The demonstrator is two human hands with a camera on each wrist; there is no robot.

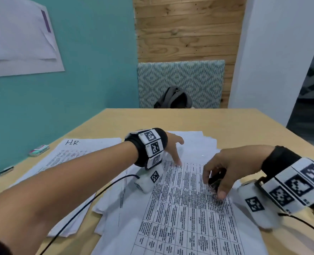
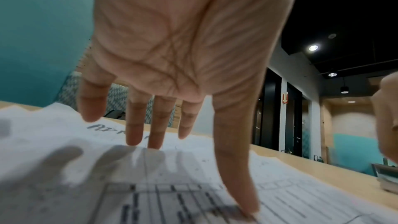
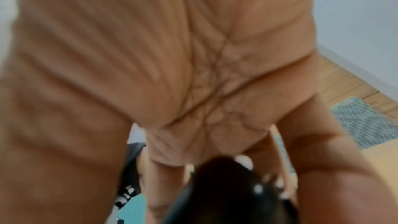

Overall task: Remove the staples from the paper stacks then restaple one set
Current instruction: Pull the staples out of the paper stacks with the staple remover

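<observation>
A printed paper stack [image 1: 185, 208] with a table of text lies on the wooden table [image 1: 170, 118], over other loose white sheets. My left hand [image 1: 172, 150] has its fingers straight and spread, with the thumb [image 2: 239, 176] pressing the top sheet [image 2: 150, 176]. My right hand [image 1: 216, 173] grips a small black staple remover [image 1: 216, 181] and holds it down on the sheet's right part. In the right wrist view the black staple remover [image 3: 226, 193] sits blurred between thumb and fingers. No staple can be made out.
A second paper stack [image 1: 73, 153] marked "H.R" lies at the left. A small staple box [image 1: 39, 150] and a dark flat object [image 1: 6, 170] sit near the table's left edge. A grey backpack [image 1: 173, 98] rests beyond the far edge. Cables trail from both wrists.
</observation>
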